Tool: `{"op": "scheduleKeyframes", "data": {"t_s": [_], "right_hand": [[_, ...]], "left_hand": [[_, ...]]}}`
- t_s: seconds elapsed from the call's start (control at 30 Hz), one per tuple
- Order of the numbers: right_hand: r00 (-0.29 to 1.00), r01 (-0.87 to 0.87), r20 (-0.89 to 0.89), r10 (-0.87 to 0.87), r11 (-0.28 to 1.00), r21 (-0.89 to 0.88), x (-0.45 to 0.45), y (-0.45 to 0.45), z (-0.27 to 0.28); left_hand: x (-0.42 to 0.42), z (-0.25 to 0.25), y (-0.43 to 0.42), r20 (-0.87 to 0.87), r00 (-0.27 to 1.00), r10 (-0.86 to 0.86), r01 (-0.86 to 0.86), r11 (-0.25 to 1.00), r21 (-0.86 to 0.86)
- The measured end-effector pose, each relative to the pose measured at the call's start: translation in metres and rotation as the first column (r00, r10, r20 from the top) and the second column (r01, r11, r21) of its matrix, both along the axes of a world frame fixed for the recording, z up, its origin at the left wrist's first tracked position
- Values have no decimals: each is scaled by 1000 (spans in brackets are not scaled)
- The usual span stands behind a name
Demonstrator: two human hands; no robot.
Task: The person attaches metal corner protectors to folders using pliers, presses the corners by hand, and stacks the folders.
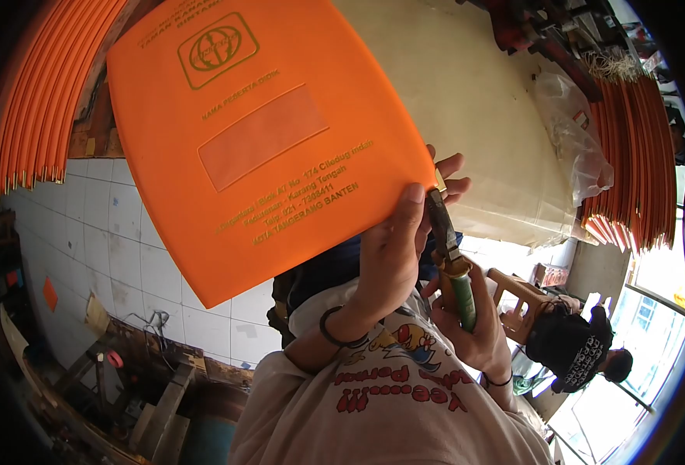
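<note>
My left hand [393, 252] is closed on the lower right corner of an orange folder cover [273, 170] with gold lettering, an emblem and a clear label window. Its thumb presses on the front while other fingers show behind the edge. A small brass-coloured metal corner piece [439, 183] sits at that corner. My right hand [474, 325] grips a pair of pliers [457, 275] with green and yellowish handles. The dark jaws of the pliers point up at the metal corner; whether they touch it I cannot tell.
Stacks of orange covers stand at the left [44, 85] and right [637, 155]. A crumpled clear plastic bag [567, 139] lies by a beige surface [490, 132]. Another person in black [571, 345] is at the right near a wooden chair [509, 302]. White floor tiles [102, 232] show below.
</note>
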State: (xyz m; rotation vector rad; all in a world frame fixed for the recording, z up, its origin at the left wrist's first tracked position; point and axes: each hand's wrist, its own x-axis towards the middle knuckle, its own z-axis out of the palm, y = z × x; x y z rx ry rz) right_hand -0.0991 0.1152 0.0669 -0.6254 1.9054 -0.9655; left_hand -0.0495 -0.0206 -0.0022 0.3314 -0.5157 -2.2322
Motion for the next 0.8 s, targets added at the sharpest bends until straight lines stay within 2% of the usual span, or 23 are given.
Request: {"op": "scheduleKeyframes", "data": {"t_s": [0.1, 0.2, 0.3, 0.6, 0.73, 0.8], "right_hand": [[984, -163, 88, 154, 982, 95, -13, -4, 6], [988, -113, 127, 90, 977, 183, -16, -1, 4], [996, -67, 64, 54, 973, 221, -12, -5, 3], [977, -144, -127, 173, 967, 210, -12, -12, -5], [997, -72, 34, 66, 978, 196, -12, -5, -5], [996, 19, 82, -32, 988, 153, -7, -6, 4]], "left_hand": [[1, 0, 0, 7, 1000, 2, -2, 1000, -4], [1, -2, 1, 18, 1000, -3, 3, 1000, -8], [2, -2, 1, 36, 999, -18, 18, 1000, -18], [1, -3, 1, 61, 998, 0, 6, 995, -103], [-1, -5, 1, 55, 998, 11, -5, 995, -97], [-2, -3, 1, 66, 998, 10, -4, 996, -86]]}}
